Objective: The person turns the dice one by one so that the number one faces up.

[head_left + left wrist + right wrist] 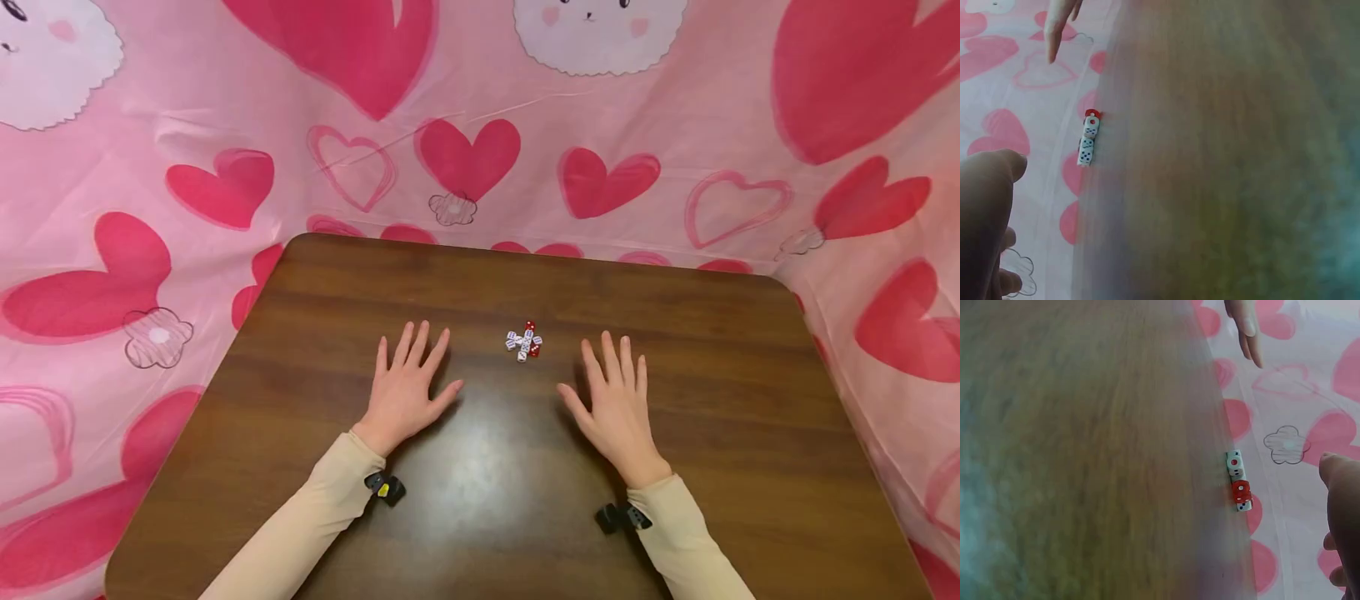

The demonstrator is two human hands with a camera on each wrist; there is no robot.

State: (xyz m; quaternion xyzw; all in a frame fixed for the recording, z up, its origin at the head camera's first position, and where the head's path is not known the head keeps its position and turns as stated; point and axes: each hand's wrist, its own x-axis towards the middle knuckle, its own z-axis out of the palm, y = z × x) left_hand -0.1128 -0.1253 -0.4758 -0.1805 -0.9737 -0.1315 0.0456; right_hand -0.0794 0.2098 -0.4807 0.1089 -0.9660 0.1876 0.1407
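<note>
A small cluster of dice [527, 342], several white and a few red, sits on the brown table between the two hands. In the left wrist view, white dice [1087, 144] appear piled up, with a bit of red at the top. From the right wrist, a red die [1241, 491] shows among white ones. To the left of the cluster is my left hand [405, 390], palm down, fingers spread and holding nothing. My right hand [617, 408] lies likewise on the other side, apart from the dice. Whether either palm touches the wood cannot be told.
The wooden table [480, 542] has rounded corners and a glossy reflection near its middle. Pink cloth [510, 100] printed with red hearts hangs behind and along both sides. Each wrist carries a small black camera, such as the left wrist camera [386, 488].
</note>
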